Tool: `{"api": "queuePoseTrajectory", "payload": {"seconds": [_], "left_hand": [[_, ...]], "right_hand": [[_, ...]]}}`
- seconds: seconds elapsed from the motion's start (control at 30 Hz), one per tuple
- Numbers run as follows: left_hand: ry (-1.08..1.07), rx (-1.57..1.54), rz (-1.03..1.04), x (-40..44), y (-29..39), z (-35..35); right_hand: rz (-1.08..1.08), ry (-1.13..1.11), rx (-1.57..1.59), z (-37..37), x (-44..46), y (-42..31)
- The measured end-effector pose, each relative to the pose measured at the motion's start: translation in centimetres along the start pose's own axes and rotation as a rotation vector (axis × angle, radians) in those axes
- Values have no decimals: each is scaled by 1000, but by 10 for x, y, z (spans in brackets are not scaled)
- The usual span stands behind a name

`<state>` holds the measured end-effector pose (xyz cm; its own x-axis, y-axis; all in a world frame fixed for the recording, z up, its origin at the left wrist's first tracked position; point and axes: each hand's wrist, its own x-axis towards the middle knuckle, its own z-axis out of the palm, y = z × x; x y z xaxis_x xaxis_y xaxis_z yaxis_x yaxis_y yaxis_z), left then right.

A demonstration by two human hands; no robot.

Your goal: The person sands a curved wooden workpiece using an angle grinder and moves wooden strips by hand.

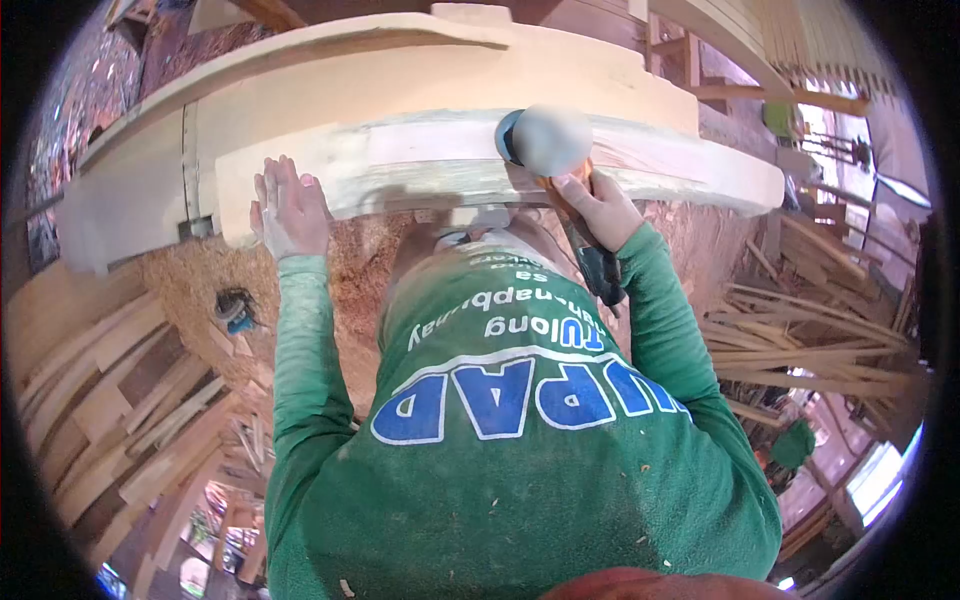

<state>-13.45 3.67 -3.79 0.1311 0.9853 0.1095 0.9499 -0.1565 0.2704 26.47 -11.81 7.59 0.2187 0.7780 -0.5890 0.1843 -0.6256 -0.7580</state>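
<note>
A long pale wooden board (435,148) with a patchy whitish surface lies across the bench in front of me. My right hand (606,212) is closed around an angle grinder (598,268), whose dark rear end points back toward my body. Its round head is over the board right of centre, partly smeared, and I cannot tell whether the disc presses on the wood. Near the board's left end, my left hand (292,212) lies flat with its fingers stretched out. It holds nothing.
Behind the board runs a wide bench top (590,75) with a curved wooden strip (330,45) on it. Piles of wood offcuts lie at the left (130,400) and right (800,330). Sawdust (190,285) covers the ground, with a small blue object (238,322) in it.
</note>
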Motion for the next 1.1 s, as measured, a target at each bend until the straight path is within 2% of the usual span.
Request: {"api": "queuePoseTrajectory", "payload": {"seconds": [0.17, 0.37, 0.5, 0.6, 0.67, 0.8, 0.93, 1.1], "left_hand": [[28, -175, -33, -14, -41, -15], [84, -273, 1, -15, -46, -29], [122, -383, 104, 3, -34, -20], [121, -435, 183, 17, -9, -14], [46, -401, 304, 25, 16, -10], [-26, -195, 515, 15, 71, 5], [-121, -250, 670, 3, 121, 29], [-134, -251, 719, -3, 174, 41]], "right_hand": [[-26, -85, -85, 57, 25, -20], [-145, -152, -301, 107, 46, -57], [-43, -196, -366, 121, 55, -70], [-16, -138, -302, 108, 46, -69], [-12, -81, -285, 94, 37, -61], [62, 5, -307, 52, 16, -38], [45, 110, -169, 6, 0, 0], [93, 175, -61, -53, -15, 33]]}}
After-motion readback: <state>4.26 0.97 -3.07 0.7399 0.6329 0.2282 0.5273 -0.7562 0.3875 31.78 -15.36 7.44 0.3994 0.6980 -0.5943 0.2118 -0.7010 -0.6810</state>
